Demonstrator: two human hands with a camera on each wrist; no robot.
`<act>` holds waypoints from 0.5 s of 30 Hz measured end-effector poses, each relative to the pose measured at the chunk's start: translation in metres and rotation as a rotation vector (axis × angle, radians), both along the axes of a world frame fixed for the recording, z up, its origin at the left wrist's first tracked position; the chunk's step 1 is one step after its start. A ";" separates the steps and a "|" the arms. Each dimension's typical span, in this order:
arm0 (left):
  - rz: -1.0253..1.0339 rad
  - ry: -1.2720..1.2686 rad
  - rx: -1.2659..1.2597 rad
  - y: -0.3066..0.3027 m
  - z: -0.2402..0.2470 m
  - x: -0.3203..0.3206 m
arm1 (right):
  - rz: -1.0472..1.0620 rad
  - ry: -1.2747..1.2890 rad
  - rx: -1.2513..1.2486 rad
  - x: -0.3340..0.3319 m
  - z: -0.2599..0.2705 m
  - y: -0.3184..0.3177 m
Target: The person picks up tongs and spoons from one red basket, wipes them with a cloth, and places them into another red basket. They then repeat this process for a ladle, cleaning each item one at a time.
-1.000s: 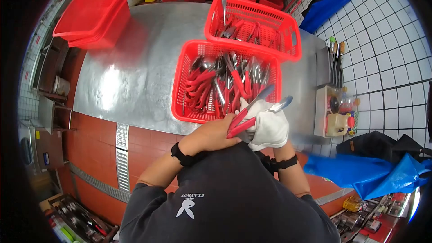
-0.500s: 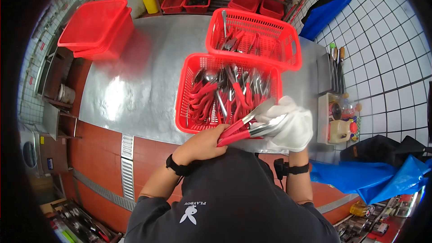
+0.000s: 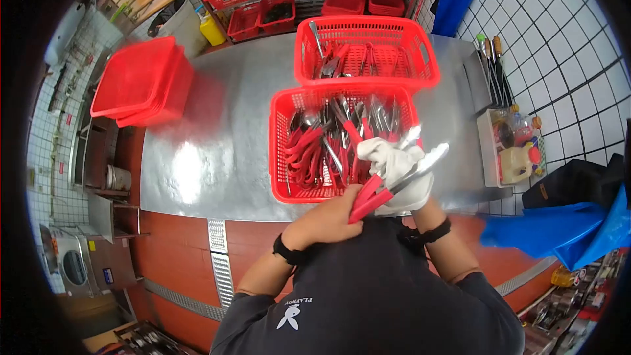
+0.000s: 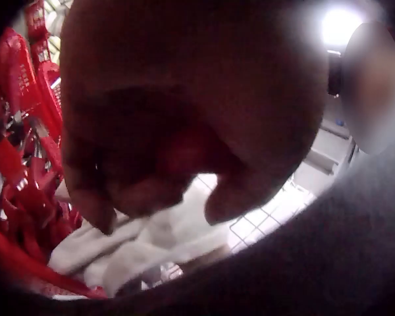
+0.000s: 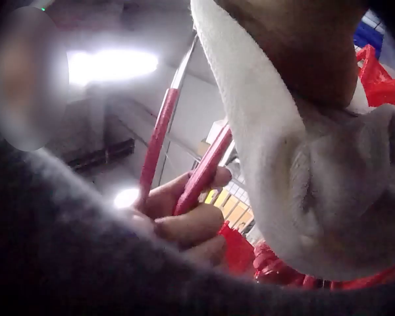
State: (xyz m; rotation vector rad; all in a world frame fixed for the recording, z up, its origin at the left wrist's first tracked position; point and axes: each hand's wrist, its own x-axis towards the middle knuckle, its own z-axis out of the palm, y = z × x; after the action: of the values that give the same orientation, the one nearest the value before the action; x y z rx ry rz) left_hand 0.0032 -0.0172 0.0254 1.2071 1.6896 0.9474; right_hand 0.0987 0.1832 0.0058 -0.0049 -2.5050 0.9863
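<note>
Tongs with red handles and metal arms (image 3: 372,201) are spread apart in front of the person's chest. The left hand (image 3: 328,222) grips them by the handle end. A white cloth (image 3: 393,163) covers most of the right hand (image 5: 303,46), which holds it against the metal arms; its fingers are hidden under the folds. In the right wrist view the left fingers (image 5: 191,224) curl round the red handles. Just beyond both hands stands a red basket (image 3: 277,151) full of red-handled tongs (image 3: 303,164).
Behind it, a second red basket (image 3: 420,59) holds fewer tongs. Stacked red baskets (image 3: 135,85) occupy the left end of the metal table (image 3: 243,79). Along the tiled wall at right are a bin of bottles (image 3: 490,151) and upright long-handled tools (image 3: 496,69).
The cloth has moved out along the metal arms to the right, then back in toward the handles. The left hand keeps its grip while the tongs turn. The head view has shifted.
</note>
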 end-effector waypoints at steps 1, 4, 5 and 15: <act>-0.010 0.006 -0.124 0.005 0.003 0.003 | -0.014 -0.047 -0.061 0.000 0.000 0.005; -0.010 0.018 -0.190 0.002 0.003 0.001 | -0.021 -0.047 -0.109 -0.002 0.007 0.015; -0.011 0.039 -0.186 0.000 0.002 -0.001 | -0.018 -0.009 -0.092 -0.001 0.014 0.016; 0.136 -0.036 -0.102 -0.039 -0.008 -0.010 | -0.166 -0.021 -0.298 0.030 0.052 0.042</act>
State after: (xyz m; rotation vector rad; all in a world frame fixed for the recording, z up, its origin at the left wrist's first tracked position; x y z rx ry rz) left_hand -0.0064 -0.0559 0.0179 1.0131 1.7868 0.9460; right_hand 0.1285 0.2256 0.0580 -0.3103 -2.3088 1.2813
